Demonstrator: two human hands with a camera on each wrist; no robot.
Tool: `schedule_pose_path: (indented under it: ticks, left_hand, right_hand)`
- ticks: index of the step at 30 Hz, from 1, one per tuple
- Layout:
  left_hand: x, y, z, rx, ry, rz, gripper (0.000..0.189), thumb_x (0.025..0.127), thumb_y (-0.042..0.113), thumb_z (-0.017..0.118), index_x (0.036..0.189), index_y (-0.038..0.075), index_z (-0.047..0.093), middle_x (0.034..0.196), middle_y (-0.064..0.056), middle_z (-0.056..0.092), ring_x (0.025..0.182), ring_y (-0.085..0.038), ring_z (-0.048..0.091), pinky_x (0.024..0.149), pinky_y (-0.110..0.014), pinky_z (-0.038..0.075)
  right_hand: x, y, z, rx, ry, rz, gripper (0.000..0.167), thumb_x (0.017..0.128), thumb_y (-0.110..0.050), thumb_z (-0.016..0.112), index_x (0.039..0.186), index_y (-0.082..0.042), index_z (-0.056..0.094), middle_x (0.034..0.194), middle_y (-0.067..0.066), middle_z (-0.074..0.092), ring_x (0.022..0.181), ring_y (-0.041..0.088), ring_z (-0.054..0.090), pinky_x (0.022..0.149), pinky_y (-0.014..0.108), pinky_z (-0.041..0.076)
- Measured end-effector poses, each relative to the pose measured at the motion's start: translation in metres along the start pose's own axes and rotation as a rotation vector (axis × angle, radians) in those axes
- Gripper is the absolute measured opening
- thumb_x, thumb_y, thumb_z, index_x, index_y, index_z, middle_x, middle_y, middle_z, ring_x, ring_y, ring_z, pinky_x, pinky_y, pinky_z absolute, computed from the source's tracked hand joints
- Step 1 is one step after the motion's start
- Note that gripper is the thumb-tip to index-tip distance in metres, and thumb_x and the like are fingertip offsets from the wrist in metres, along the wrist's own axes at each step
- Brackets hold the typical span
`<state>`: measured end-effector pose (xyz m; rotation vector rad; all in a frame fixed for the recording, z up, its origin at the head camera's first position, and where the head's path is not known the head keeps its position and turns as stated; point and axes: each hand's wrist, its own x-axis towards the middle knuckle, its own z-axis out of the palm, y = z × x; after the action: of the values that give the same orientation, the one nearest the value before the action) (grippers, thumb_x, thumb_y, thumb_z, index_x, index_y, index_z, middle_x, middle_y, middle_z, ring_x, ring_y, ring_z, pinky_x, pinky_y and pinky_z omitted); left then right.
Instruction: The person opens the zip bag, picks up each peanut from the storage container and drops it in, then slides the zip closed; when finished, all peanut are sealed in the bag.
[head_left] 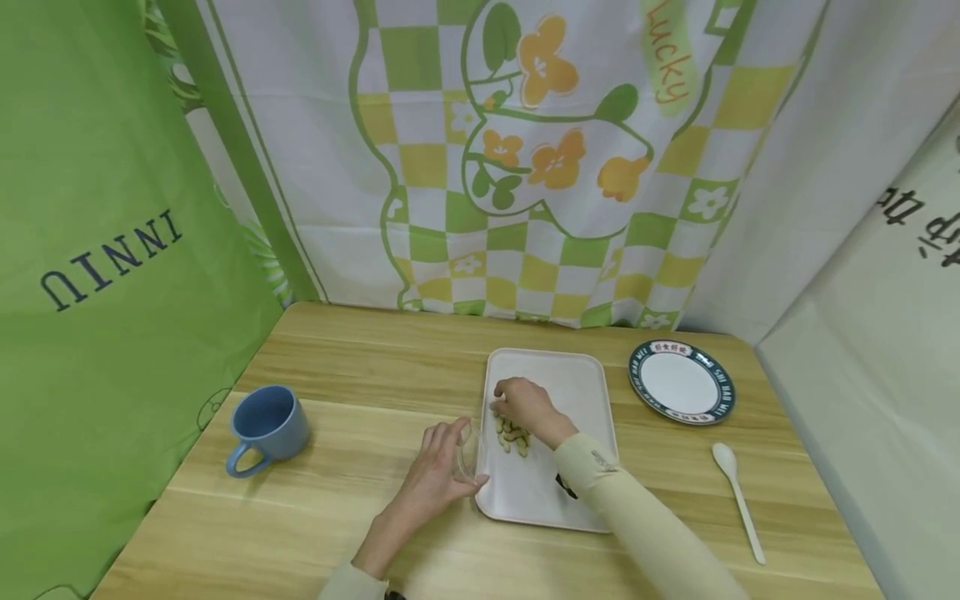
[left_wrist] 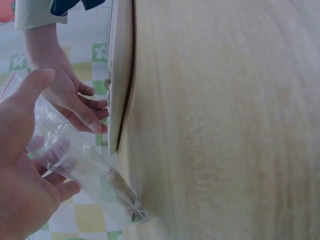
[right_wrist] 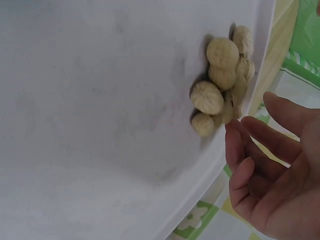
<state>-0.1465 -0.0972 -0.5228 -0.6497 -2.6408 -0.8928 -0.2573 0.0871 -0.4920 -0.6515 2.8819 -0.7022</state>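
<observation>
My left hand [head_left: 435, 467] holds a clear plastic bag [left_wrist: 75, 155] at the tray's left side, thumb and fingers spread apart at its mouth. In the left wrist view the bag hangs down with unshelled peanuts [left_wrist: 119, 184] in its bottom corner. My right hand [head_left: 528, 407] is over the left part of the white tray [head_left: 555, 367]. A small pile of peanuts [right_wrist: 222, 62] lies along the tray's rim. Bent fingers of that hand reach the pile's edge, thumb apart, with nothing seen between them in the right wrist view.
A blue mug [head_left: 272, 423] stands on the wooden table [head_left: 360, 358] at the left. Right of the tray are a dark-rimmed white plate [head_left: 678, 383] and a white spoon [head_left: 738, 500]. Printed curtains [head_left: 525, 208] hang behind the table.
</observation>
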Motion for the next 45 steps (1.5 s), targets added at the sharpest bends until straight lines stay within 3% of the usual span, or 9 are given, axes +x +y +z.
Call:
schedule_pose_path:
  ticks: [7, 16, 21, 31, 45]
  left_hand:
    - [0.002, 0.000, -0.001, -0.011, -0.020, -0.008, 0.087, 0.069, 0.032, 0.085, 0.139, 0.006, 0.039, 0.102, 0.002, 0.046, 0.101, -0.017, 0.043, 0.081, -0.029, 0.048]
    - [0.002, -0.002, 0.002, -0.016, -0.033, -0.014, 0.085, 0.071, 0.031, 0.084, 0.139, 0.006, 0.040, 0.102, 0.002, 0.045, 0.101, -0.017, 0.042, 0.081, -0.028, 0.047]
    - [0.003, -0.001, 0.002, -0.020, -0.030, -0.009, 0.084, 0.071, 0.031, 0.084, 0.139, 0.006, 0.040, 0.102, 0.002, 0.045, 0.101, -0.016, 0.042, 0.080, -0.028, 0.047]
    - [0.003, -0.001, 0.001, -0.013, -0.003, 0.009, 0.085, 0.069, 0.031, 0.086, 0.136, 0.003, 0.042, 0.101, 0.000, 0.046, 0.100, -0.018, 0.043, 0.078, -0.029, 0.048]
    - [0.003, 0.000, 0.001, -0.015, 0.001, -0.001, 0.085, 0.068, 0.030, 0.086, 0.136, 0.005, 0.042, 0.101, 0.000, 0.047, 0.100, -0.020, 0.044, 0.080, -0.031, 0.048]
  right_hand:
    - [0.008, 0.002, 0.009, -0.039, -0.022, 0.049, 0.015, 0.090, -0.020, 0.068, 0.090, -0.005, 0.068, 0.087, 0.007, 0.066, 0.072, 0.016, 0.057, 0.068, 0.037, 0.051]
    - [0.013, 0.004, 0.013, -0.023, -0.013, 0.043, 0.013, 0.088, -0.011, 0.069, 0.096, -0.001, 0.069, 0.094, 0.010, 0.068, 0.080, 0.020, 0.060, 0.072, 0.039, 0.053]
    - [0.013, 0.004, 0.013, -0.004, 0.003, 0.044, 0.010, 0.086, -0.007, 0.069, 0.094, 0.000, 0.069, 0.090, 0.009, 0.068, 0.074, 0.018, 0.059, 0.069, 0.037, 0.052]
    - [0.008, 0.004, 0.011, 0.008, 0.015, 0.048, 0.005, 0.087, -0.009, 0.069, 0.088, -0.004, 0.067, 0.082, 0.005, 0.065, 0.065, 0.014, 0.054, 0.060, 0.032, 0.048]
    - [-0.001, 0.002, 0.003, 0.031, 0.102, 0.012, 0.009, 0.087, -0.012, 0.071, 0.086, -0.006, 0.065, 0.077, 0.003, 0.062, 0.064, 0.014, 0.054, 0.059, 0.032, 0.048]
